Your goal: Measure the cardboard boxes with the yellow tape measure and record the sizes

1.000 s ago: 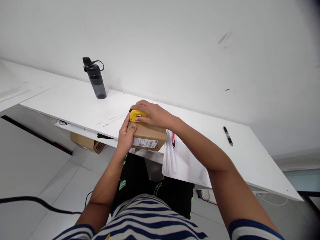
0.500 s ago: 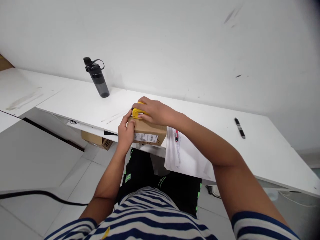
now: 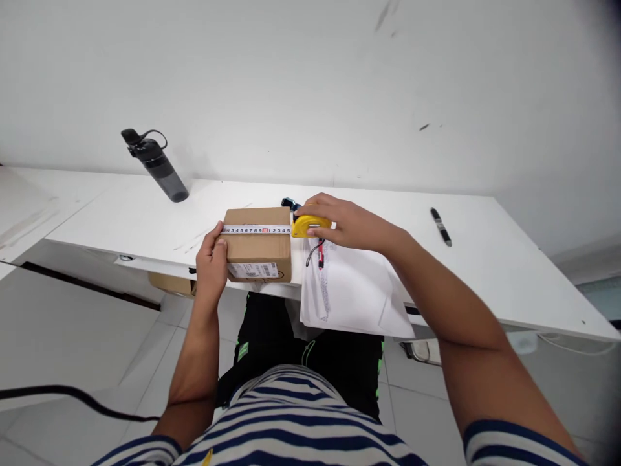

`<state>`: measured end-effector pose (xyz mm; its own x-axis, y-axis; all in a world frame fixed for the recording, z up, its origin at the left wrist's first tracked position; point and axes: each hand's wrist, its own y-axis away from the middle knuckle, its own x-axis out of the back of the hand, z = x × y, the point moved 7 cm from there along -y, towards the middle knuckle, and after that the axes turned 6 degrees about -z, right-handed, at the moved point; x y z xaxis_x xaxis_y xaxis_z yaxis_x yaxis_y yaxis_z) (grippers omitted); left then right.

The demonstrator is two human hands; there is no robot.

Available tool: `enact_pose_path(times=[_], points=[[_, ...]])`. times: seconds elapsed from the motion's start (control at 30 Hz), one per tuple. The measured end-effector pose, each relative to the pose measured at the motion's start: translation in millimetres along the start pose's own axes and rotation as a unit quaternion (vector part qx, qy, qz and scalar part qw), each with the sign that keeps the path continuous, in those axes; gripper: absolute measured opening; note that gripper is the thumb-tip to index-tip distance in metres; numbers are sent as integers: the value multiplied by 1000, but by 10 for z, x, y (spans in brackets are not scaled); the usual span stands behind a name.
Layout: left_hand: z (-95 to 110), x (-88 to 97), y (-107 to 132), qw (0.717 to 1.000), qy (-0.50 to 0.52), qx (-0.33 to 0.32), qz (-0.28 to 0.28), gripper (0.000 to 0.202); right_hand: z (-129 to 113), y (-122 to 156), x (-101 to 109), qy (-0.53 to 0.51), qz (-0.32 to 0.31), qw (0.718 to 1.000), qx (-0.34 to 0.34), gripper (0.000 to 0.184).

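Observation:
A brown cardboard box [image 3: 259, 251] with a white label on its front side rests at the table's front edge. Across its top runs the pulled-out blade [image 3: 247, 230] of a yellow tape measure [image 3: 305, 226]. My left hand [image 3: 212, 255] is closed at the box's left edge, with thumb and fingers at the blade's free end. My right hand [image 3: 339, 220] grips the tape measure's case just past the box's right edge. Behind the case shows part of a small dark object [image 3: 290, 203], mostly hidden.
White papers [image 3: 363, 291] overhang the table's front edge, with a red pen-like item [image 3: 321, 254] and a black cord on them. A dark water bottle [image 3: 160, 169] stands at left. A black marker [image 3: 440, 226] lies at right. Another carton [image 3: 169, 283] sits below the table.
My right hand has drawn the tape measure case rightward across the box, and the blade now shows along the top. The view has shifted, and my left hand stays at the box's left edge.

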<state>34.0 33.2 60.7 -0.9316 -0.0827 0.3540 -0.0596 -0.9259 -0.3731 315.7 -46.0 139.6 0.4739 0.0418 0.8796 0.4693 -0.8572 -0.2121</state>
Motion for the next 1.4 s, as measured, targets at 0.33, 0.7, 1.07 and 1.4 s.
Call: enact_pose_path(times=[0.33,0.7,1.07,1.4], points=[[-31,-62,-8,999,43,1,-4,43,-120,-343,-119,-15,44,997,66,42],[-129,-219,63,983,155,58,-78,67,-687,-1355,-717,-5,33,995,96,49],[-171,-255,45,974,222,18,31,59,-305,-844,-394,54,169,984,-3,59],[-210,-215,-290,979,197,2,51,37,1366,389,-117,-32,333,877,-345,70]])
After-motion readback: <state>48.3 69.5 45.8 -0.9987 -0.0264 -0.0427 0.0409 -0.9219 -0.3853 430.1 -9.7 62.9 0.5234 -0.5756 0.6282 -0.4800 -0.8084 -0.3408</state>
